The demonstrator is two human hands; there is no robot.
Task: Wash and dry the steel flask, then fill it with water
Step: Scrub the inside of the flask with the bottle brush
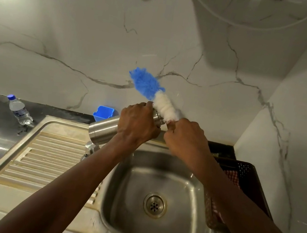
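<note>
Two hands meet above the steel sink. The left hand has its fingers wrapped tightly round the neck end of the steel flask. The flask is held in the air, tilted, with its base low on the left over the edge of the draining board and its mouth higher on the right. The right hand is closed in a fist round the handle of a bottle brush. The brush's bristle head, white below and blue at the tip, is wholly outside the flask and rises up and to the left from just beside the mouth. The white bristles touch the left hand's fingertips.

On the dark counter to the left stands a plastic water bottle with a blue cap. A blue plastic holder sits against the marble wall behind the flask. Right of the sink, a dark perforated crate holds a red checked cloth.
</note>
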